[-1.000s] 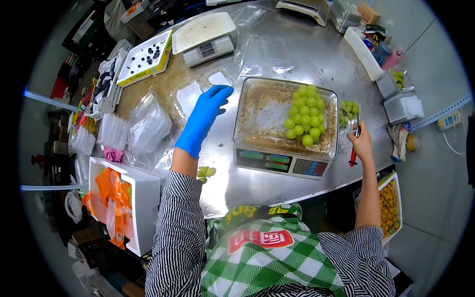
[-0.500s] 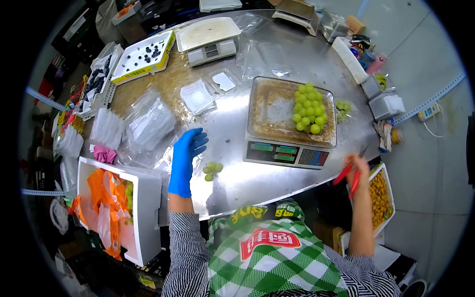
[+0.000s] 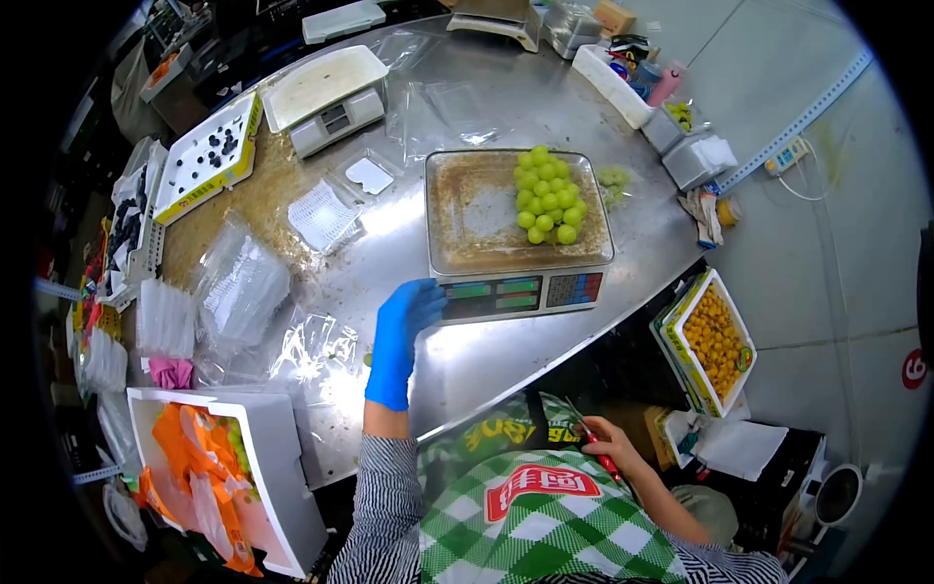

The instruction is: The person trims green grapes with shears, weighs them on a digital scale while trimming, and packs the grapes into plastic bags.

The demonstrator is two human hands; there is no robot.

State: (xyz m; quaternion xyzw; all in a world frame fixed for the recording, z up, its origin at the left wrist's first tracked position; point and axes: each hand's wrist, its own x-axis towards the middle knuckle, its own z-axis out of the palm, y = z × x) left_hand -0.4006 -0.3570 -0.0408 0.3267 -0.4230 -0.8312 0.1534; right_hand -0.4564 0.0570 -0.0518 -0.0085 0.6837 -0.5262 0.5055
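Blue-gloved L hand [image 3: 407, 316] is open by the front-left corner of the scale [image 3: 574, 290], R hand [image 3: 611, 446] grips red-handled snips [image 3: 609, 467] off the counter [image 3: 496, 365]'s front edge. Grapes [image 3: 548, 198] sit toward the pan [image 3: 472, 209]'s right edge btw.

Below the scale [image 3: 574, 289], the apron [image 3: 457, 545] carries a red label [image 3: 541, 489] and yellow letters [image 3: 498, 434], both not clearly readable; far right of the scale, a red wall sign [image 3: 914, 370] shows 6 or 9, uncertain which.

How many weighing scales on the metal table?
3: front scale, under the green grapes; white scale, farther back and left; third scale, at the far edge of the table. Another could be hidden.
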